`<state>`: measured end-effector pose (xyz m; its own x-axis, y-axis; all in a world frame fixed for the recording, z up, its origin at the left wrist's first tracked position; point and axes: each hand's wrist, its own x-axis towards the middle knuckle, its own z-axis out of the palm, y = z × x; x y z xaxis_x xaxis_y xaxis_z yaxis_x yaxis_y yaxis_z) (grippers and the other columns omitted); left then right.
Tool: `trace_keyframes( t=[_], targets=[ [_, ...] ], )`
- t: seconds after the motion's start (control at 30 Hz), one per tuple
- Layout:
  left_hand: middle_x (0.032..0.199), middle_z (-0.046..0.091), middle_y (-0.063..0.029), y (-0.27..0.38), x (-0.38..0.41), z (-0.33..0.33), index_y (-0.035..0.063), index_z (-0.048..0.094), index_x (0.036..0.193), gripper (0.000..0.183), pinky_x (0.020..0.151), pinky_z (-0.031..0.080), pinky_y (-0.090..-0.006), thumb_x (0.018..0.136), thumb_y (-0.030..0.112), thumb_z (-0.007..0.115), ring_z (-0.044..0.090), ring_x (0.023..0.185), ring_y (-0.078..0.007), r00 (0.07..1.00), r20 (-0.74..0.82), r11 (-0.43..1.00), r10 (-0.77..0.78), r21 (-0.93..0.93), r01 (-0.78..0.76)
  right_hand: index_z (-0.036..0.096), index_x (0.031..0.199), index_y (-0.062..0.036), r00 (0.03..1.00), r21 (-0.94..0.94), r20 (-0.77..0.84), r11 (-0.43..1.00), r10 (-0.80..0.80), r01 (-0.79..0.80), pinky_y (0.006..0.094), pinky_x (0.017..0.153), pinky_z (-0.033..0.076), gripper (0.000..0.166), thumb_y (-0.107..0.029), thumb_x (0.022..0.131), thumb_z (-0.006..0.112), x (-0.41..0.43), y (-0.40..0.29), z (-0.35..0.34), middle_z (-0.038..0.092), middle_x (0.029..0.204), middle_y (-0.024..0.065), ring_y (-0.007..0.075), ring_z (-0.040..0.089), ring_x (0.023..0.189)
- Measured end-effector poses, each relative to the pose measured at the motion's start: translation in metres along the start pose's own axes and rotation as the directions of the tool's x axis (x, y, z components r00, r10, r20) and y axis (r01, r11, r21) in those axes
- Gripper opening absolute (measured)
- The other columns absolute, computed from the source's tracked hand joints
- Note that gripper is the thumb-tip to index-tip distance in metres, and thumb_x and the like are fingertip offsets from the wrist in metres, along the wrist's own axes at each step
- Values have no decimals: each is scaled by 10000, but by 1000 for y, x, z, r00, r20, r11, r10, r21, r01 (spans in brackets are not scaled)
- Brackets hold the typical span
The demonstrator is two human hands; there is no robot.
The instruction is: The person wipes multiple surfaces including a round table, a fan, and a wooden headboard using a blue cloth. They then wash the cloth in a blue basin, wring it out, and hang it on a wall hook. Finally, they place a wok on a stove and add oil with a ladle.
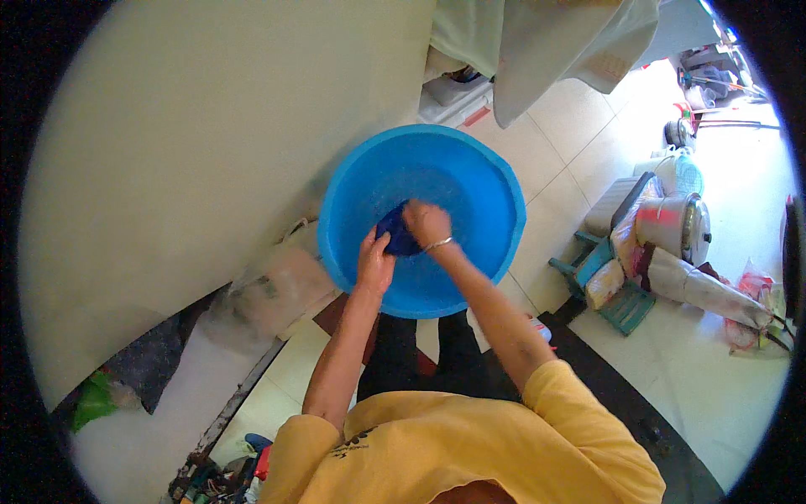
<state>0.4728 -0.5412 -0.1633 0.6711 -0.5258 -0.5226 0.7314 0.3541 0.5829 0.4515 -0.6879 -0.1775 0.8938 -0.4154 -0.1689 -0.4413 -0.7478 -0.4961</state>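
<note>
A large round blue plastic basin [491,189] stands before me, its inside wet-looking with specks near the middle. Over it, a dark blue cloth [398,232] is bunched between my two hands. My left hand [376,257] grips the cloth's near left edge, thumb on top. Blurred by motion, my right hand [428,223] is closed in a fist at the cloth's right side, with a bracelet [438,244] at the wrist. The fingers of that hand are partly hidden, but the cloth runs into it.
A pale wall or panel [220,138] rises at the left. To the right stand a metal pot with a lid [670,227], a small teal stool [592,261] and a wrapped long bundle [705,290]. A white plastic box [453,104] and hanging pale cloth [548,57] lie beyond the basin.
</note>
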Motion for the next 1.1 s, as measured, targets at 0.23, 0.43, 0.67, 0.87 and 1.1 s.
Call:
trace_keyframes(
  t=[0.23,0.43,0.67,0.87,1.1],
  targets=[
    [1435,366,-121,39,-15,9,132,342,1410,577,1067,318,-404,875,122,557,371,1302,-259,969,-224,766,99,640,69,597,1082,-54,992,-289,-103,951,79,-106,433,742,526,242,-126,863,524,-17,103,43,611,1029,162,343,600,938],
    [1427,370,-169,39,-18,26,141,344,1411,789,1080,316,-431,708,-82,623,356,1318,-348,893,381,198,238,881,-429,621,1054,-81,973,118,-2,966,-230,228,395,749,527,263,-41,801,562,-49,-24,-92,596,941,141,311,602,917],
    [1389,438,-167,42,15,48,84,464,1303,578,1098,295,-437,758,-40,611,351,1332,-319,941,327,738,-86,655,-160,636,991,-48,883,355,-426,860,-199,365,325,714,517,270,59,744,610,-68,-74,-246,615,946,131,296,625,819],
    [1260,511,-189,43,-32,102,48,501,1165,467,1086,316,-484,711,18,607,473,1197,-345,967,207,957,147,-278,-86,642,966,-54,987,428,-154,903,45,25,451,868,455,198,-56,769,620,-99,17,-142,582,984,185,363,536,1006],
    [958,567,-139,30,-76,112,65,474,1130,469,951,389,-402,669,14,543,526,964,-275,966,254,984,-51,-154,92,572,1083,32,737,793,609,-243,293,-559,395,697,527,315,-230,908,564,-70,-4,-99,637,986,134,244,626,803]
  ],
)
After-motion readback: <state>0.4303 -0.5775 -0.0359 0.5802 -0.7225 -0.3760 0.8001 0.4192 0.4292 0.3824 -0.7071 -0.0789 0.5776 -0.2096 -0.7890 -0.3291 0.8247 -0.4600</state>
